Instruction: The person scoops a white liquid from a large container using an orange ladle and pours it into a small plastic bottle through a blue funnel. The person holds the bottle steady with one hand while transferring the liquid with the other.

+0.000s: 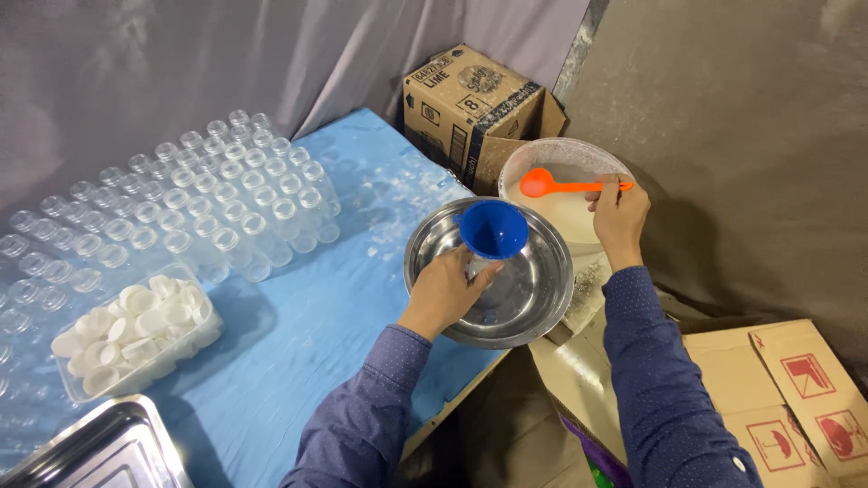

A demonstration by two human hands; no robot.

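Just beyond the left hand (445,291), a blue funnel (493,229) is sitting on a small clear bottle (471,267) that the fingers are closing around, the pair standing upright inside a steel bowl (542,298). Up and to the right of that grip, the right hand (618,217) is pinching the handle end of an orange ladle (575,186), whose long axis is running nearly level leftward from the fingers, its scoop hanging over the white liquid in a clear tub (553,163). The funnel mouth is lying down and to the left of the scoop, close by, with the left hand already beneath it and the right hand the nearer one to the tub. Behind the tub, a brown cardboard box (470,104) with dark printing and a striped label is standing tilted against the curtain. Below the right forearm, flattened cartons (796,398) are showing red handling symbols. Far left of both grips, rows of empty clear bottles (181,199) and a tray of white caps (136,330) are resting on the blue table cover (307,343).
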